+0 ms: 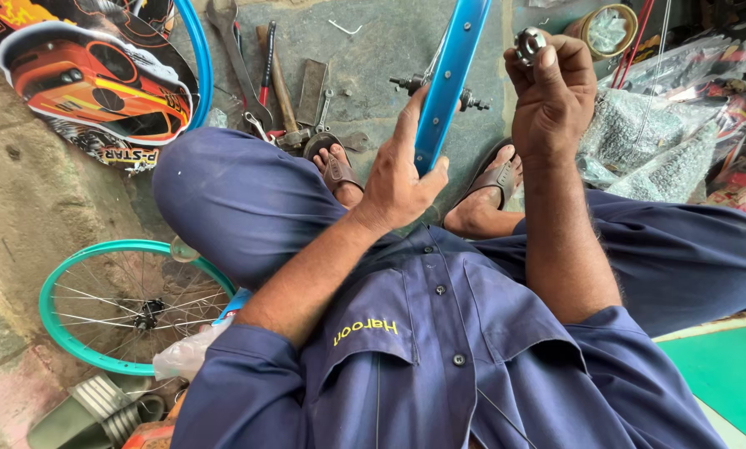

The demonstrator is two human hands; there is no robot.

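Observation:
A blue bicycle rim (454, 75) stands upright between my knees, its hub and axle (474, 102) behind it. My left hand (400, 175) grips the rim's lower edge, thumb on one side and fingers on the other. My right hand (552, 96) is raised to the right of the rim and pinches a small shiny metal part (529, 41), like a nut or cone, between the fingertips. My sandalled feet (336, 170) rest on the stone floor on either side of the rim.
Wrenches and a hammer (261, 79) lie on the floor ahead. A teal spoked wheel (119, 303) lies at lower left, and a disc wheel cover with a car picture (90, 75) at upper left. Plastic bags of small parts (656, 150) pile up on the right.

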